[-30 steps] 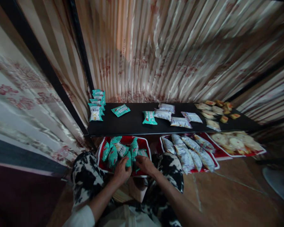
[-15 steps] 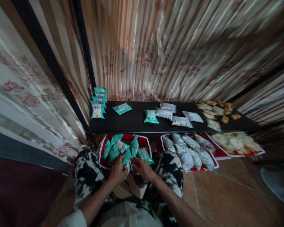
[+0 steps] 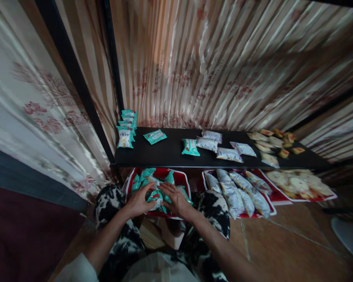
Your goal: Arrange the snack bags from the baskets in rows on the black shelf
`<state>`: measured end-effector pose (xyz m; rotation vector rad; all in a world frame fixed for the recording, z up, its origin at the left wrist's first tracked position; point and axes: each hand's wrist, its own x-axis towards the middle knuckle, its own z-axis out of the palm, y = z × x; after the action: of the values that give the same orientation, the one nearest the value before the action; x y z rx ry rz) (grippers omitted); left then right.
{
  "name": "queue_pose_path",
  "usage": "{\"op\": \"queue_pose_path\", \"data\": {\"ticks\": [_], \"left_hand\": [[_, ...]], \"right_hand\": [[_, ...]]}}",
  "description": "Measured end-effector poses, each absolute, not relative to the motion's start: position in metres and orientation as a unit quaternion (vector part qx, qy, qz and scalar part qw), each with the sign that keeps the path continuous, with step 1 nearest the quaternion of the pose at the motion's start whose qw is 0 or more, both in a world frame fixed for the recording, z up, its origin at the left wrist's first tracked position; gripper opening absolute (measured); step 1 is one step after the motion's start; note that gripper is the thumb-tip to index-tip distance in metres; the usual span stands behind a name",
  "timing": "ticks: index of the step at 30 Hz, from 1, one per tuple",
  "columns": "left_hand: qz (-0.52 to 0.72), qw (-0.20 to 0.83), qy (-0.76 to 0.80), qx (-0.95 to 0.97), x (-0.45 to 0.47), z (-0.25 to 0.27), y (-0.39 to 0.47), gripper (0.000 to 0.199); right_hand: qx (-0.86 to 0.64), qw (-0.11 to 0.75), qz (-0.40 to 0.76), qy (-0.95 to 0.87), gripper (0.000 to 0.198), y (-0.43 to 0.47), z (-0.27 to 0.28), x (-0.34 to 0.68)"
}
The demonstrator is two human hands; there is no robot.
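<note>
A red basket with a white rim (image 3: 189, 184) holds several green snack packets (image 3: 170, 178) between my knees. Low over this pile, both hands cup one green-and-white snack packet (image 3: 155, 197). My left hand (image 3: 139, 201) curves round its left side, thumb below and fingers above. From the right, my right hand (image 3: 176, 200) lays its fingers along the packet's other side, with the fingertips close to those of the left. Parts of the packet and of the pile are hidden under the hands.
A black shelf (image 3: 164, 156) runs behind the basket. On it are a row of upright green packets (image 3: 125, 137), two lying green ones, several white packets (image 3: 229, 154) and small pastries (image 3: 284, 152). More baskets hold white packets (image 3: 232, 196) and round pastries (image 3: 298, 184). Striped curtains (image 3: 176, 70) hang behind.
My hands have lifted slightly from the basket's near edge and moved over the pile. The packet between them has turned from upright to lying flatter. The view has shifted slightly.
</note>
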<state>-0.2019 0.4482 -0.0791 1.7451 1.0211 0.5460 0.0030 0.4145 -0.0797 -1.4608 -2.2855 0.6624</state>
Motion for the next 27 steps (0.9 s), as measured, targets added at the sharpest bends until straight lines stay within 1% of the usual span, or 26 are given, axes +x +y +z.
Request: {"op": "queue_pose_path", "data": {"ticks": [3,6,9,11,15,19,22,27], "left_hand": [[0.263,0.57,0.411,0.661,-0.209,-0.073,0.458,0.059],[0.305,0.634,0.406,0.583,-0.218,-0.067,0.468,0.052],[0.364,0.659,0.411,0.514,-0.225,-0.064,0.476,0.045],[0.412,0.656,0.425,0.468,-0.227,-0.066,0.48,0.046],[0.47,0.619,0.46,0.429,-0.226,-0.073,0.485,0.05],[0.483,0.542,0.478,0.494,-0.226,-0.08,0.491,0.048],[0.475,0.482,0.5,0.54,-0.227,-0.084,0.498,0.049],[0.5,0.382,0.513,0.584,-0.229,-0.085,0.519,0.047]], "right_hand": [[-0.504,0.19,0.311,-0.783,0.053,0.416,-0.072,0.001],[-0.543,0.23,0.374,-0.716,0.049,0.419,-0.065,-0.003],[-0.573,0.283,0.415,-0.647,0.047,0.425,-0.058,-0.01],[-0.577,0.32,0.443,-0.607,0.045,0.432,-0.056,-0.017],[-0.543,0.407,0.504,-0.535,0.044,0.453,-0.061,-0.034],[-0.53,0.468,0.489,-0.511,0.045,0.487,-0.074,-0.052],[-0.546,0.473,0.443,-0.531,0.046,0.517,-0.08,-0.064],[-0.567,0.46,0.38,-0.568,0.04,0.572,-0.081,-0.091]]}}
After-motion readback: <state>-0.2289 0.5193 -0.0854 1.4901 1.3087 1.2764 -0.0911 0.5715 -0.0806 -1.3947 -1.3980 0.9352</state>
